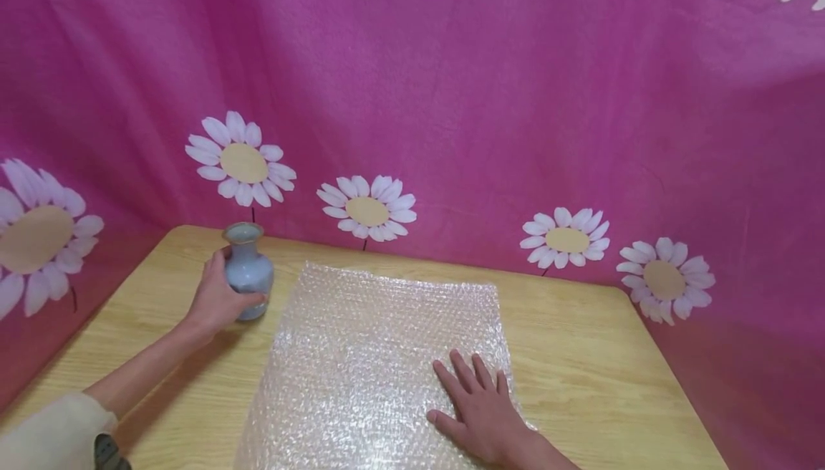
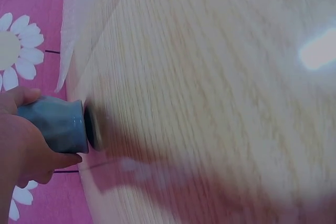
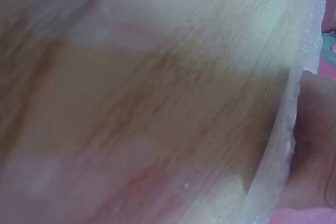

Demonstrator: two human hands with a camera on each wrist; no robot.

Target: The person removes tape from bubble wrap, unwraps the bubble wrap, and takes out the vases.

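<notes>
A small pale blue-grey vase (image 1: 250, 273) with a brownish rim stands upright toward the far left of the table. My left hand (image 1: 218, 294) grips its body from the left, the thumb across the front. The same vase (image 2: 55, 123) shows in the left wrist view between thumb and fingers; whether its base touches the wood I cannot tell. Clear bubble wrap (image 1: 374, 355) is spread flat over the middle of the table. On its right side rests my right hand (image 1: 480, 413), fingers spread. At the right wrist view's edge, the hand (image 3: 315, 140) lies against the wrap (image 3: 286, 153).
The light wooden table (image 1: 593, 370) extends on both sides of the wrap. Behind it and at its sides hangs a magenta cloth (image 1: 451, 112) printed with white daisies. A cream sleeve (image 1: 54, 434) covers the left forearm.
</notes>
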